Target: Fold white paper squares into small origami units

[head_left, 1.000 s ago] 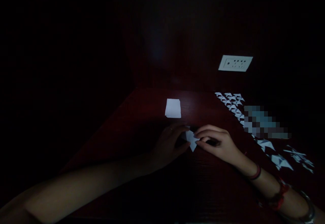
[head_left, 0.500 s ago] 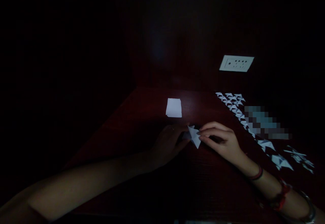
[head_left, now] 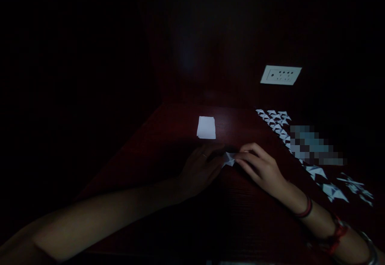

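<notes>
A small white folded paper piece (head_left: 229,159) lies on the dark red table (head_left: 168,136), mostly covered by my fingers. My left hand (head_left: 200,168) pinches its left side, fingers closed, a ring on one finger. On the right side my right hand (head_left: 260,166) presses its curled fingertips down on the paper. The scene is very dark.
A small stack of white paper squares (head_left: 206,128) lies just beyond my hands. Several folded white triangular paper pieces (head_left: 275,121) run in a row along the right side, down to more pieces (head_left: 331,191) near my right wrist. A white wall socket (head_left: 280,75) sits behind.
The paper piece stood up between my fingers half a second ago; now it is pressed flatter and less of it shows. Both hands have closed in on it slightly.
</notes>
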{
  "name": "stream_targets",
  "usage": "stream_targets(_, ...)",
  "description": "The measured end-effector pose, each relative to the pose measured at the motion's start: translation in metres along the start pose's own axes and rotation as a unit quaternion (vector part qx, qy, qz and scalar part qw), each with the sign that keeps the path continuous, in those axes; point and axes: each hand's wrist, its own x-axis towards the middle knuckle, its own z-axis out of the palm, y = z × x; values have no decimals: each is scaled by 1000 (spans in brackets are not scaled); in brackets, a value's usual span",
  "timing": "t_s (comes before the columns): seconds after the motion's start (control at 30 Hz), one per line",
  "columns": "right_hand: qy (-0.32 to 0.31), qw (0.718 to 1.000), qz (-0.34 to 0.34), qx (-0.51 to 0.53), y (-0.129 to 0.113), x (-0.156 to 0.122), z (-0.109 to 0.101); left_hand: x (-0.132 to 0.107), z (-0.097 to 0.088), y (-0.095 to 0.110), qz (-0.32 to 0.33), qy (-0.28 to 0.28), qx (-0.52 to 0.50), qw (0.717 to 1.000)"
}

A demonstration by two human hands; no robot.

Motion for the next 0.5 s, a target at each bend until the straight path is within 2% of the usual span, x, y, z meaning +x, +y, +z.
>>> stream_targets(0.2, -39, 999, -14, -34, -4, 1, 3, 2, -4, 3, 28, 22, 12, 999)
stream_targets(0.5, -21, 997, -24, -71, -4, 3, 4, 3, -6, 5, 36, 36, 13, 999)
